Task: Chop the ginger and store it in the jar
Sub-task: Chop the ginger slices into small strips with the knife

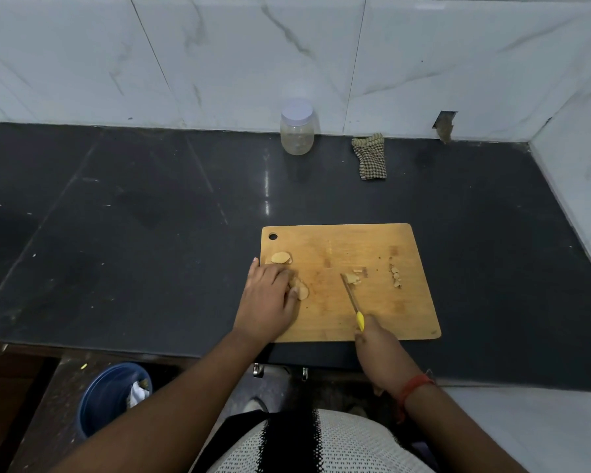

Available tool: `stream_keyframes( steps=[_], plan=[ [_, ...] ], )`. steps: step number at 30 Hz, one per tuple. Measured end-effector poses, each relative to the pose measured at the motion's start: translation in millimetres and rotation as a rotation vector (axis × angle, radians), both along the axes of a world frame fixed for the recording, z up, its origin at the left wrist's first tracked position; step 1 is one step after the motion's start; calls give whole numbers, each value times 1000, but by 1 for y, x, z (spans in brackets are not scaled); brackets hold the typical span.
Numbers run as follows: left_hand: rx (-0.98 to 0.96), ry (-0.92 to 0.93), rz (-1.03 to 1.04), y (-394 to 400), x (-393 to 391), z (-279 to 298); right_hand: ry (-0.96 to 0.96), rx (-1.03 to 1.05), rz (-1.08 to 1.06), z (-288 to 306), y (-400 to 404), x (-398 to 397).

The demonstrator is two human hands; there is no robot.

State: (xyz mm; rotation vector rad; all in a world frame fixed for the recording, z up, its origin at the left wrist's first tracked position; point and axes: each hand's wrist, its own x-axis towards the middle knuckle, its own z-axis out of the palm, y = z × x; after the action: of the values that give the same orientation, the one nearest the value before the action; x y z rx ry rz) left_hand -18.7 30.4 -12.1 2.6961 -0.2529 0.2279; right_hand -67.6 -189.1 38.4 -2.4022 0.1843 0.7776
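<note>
We see a checked cloth (370, 156) crumpled on the dark counter (151, 233), far right by the marble wall (219, 56). A hole (444, 126) breaks the wall's base. A blue bin (111, 396) sits on the floor, near left.

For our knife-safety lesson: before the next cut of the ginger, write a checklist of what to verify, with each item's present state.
1. Right hand grips the knife: ok.
2. Left hand away from the blade: ok.
3. Left hand's fingers curled back: cannot tell.
4. Ginger slices on the cutting board: ok.
5. Board lying flat on the counter: ok.
6. Jar open for storing: not ok, lid on.
</note>
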Motion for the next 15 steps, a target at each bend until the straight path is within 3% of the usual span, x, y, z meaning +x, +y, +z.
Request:
stream_keyframes(
  steps=[7,15],
  plan=[
    [-91,49,148,6,23,14,12,9,-81,1,-7,1],
    [102,261,107,10,55,23,-3,21,-71,-1,-5,-2]
  ],
)
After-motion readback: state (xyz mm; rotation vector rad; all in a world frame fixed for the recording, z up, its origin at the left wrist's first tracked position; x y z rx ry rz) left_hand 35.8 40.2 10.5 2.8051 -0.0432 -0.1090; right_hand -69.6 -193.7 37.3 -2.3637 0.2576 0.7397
